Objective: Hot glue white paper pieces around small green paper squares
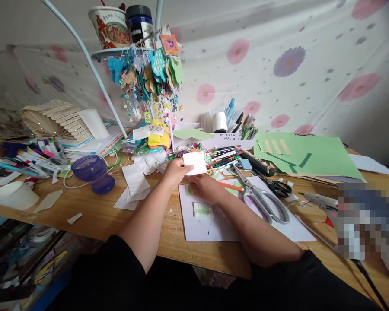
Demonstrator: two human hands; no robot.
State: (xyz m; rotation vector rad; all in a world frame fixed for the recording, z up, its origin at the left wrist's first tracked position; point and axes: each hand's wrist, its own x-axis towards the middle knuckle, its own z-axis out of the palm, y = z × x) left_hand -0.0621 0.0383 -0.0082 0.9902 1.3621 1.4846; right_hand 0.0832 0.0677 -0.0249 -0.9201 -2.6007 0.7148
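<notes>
My left hand pinches a small white card by its lower left corner, with the thumb on the front face. Just below the card is my right hand, its fingers pointing left near the card's lower edge; whether they grip anything is hard to make out. Under the right hand lies a white sheet, bearing a small piece with a pale green strip. Large grey-handled scissors rest on the sheet's right part. An orange pencil lies between the right hand and the scissors.
Colored pencils and black-handled scissors lie behind. Green card is at the back right, a glue gun at right. Leftward stand a purple cup, a white cup and pens. Paper decorations hang above.
</notes>
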